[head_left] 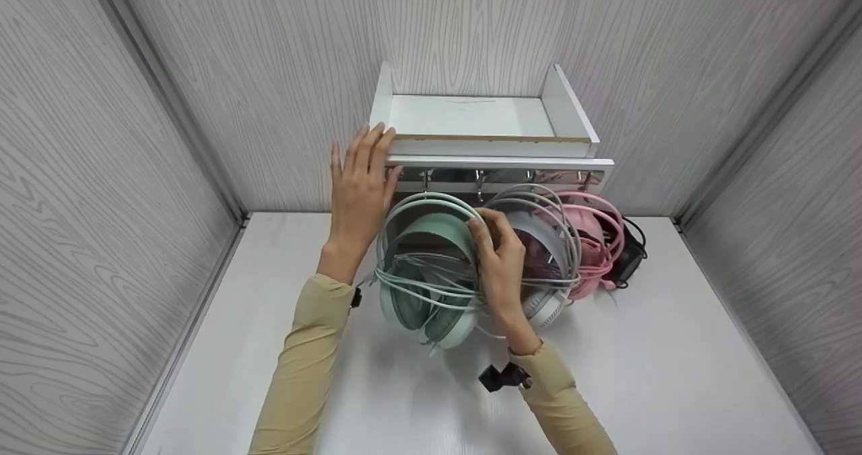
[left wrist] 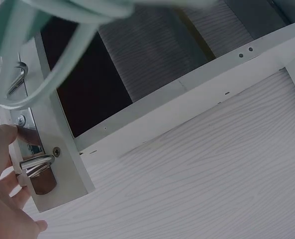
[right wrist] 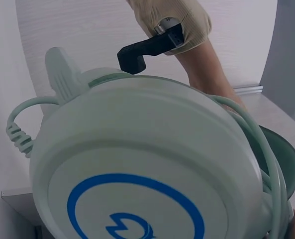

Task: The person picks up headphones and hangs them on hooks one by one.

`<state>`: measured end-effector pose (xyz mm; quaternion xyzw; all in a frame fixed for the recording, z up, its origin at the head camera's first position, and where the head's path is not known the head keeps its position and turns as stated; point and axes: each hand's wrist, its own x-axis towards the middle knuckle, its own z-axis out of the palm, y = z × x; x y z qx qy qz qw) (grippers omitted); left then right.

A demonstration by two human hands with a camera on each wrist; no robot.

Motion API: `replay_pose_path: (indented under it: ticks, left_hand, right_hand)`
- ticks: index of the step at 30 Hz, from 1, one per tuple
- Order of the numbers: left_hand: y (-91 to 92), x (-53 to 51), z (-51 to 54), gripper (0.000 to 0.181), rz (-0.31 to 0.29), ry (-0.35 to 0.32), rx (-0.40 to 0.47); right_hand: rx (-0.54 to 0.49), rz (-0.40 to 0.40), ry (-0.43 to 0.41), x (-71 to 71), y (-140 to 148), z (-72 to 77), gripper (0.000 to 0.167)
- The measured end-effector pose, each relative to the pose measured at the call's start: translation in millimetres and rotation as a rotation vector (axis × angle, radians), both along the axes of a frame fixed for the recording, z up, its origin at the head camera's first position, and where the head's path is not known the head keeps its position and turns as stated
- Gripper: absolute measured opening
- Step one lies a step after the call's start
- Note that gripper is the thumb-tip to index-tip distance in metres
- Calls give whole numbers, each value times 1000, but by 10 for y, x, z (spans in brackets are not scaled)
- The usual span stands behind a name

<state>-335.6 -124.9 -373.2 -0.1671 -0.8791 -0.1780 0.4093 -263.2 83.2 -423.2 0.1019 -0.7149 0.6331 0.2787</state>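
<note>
My left hand (head_left: 357,202) grips the left end of a white shelf's hook rail (head_left: 498,162), thumb on the front face; a metal hook (left wrist: 37,162) sits close by it in the left wrist view. With my right hand (head_left: 502,260) I hold the right side of mint-green headphones (head_left: 438,225), whose coiled cable wraps around them. The top of that coil lies near a hook (head_left: 425,178); whether it rests on it I cannot tell. The right wrist view is filled by a mint ear cup (right wrist: 137,114) with a blue ring. My right fingertips are partly hidden there.
Grey-white headphones (head_left: 549,300), pink headphones (head_left: 584,229) and a black headset (head_left: 630,260) are lined up right of the mint ones. Above the rail is the shelf's tray (head_left: 471,115). Wood-grain panels (head_left: 283,71) enclose the white tabletop (head_left: 640,388).
</note>
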Motion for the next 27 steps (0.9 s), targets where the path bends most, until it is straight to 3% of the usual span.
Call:
replay_pose_path:
  ticks: [10, 18, 27]
  left_hand:
    - [10, 2, -6, 50, 4, -2, 4]
    - [16, 2, 4, 51, 12, -11, -6]
    - [5, 7, 3, 51, 11, -17, -4]
  right_hand:
    - [-15, 16, -62, -67, -78, -106, 21]
    - [52, 48, -90, -74, -116, -193, 26]
    - [73, 148, -124, -58, -69, -199, 34]
